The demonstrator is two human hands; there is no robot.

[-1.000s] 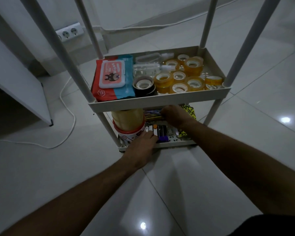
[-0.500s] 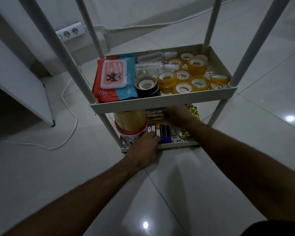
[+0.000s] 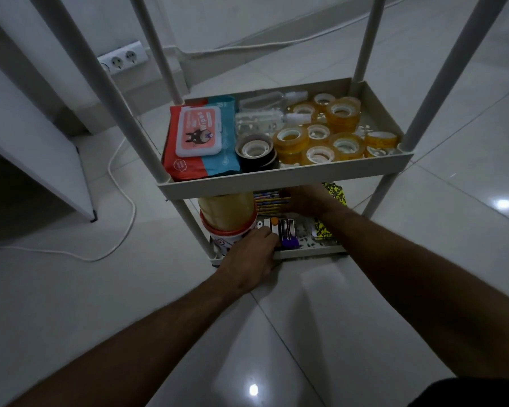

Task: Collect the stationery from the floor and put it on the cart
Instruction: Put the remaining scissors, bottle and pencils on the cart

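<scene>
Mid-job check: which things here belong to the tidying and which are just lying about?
Job:
cart
pencil pack under right hand
markers by left hand
tape rolls

Lying about:
wipes
white cable
wall sockets

There is only the one view, worn on the person's head, looking forward and steeply down along both forearms to the left hand [image 3: 252,249] and the right hand [image 3: 304,198], which sit near the middle of the frame. It is close in, with the cart [image 3: 282,179] just beyond the hands, its posts running out of the top edge. The wide lens bends the tiled floor [image 3: 71,304] outward on both sides of the hands.
</scene>
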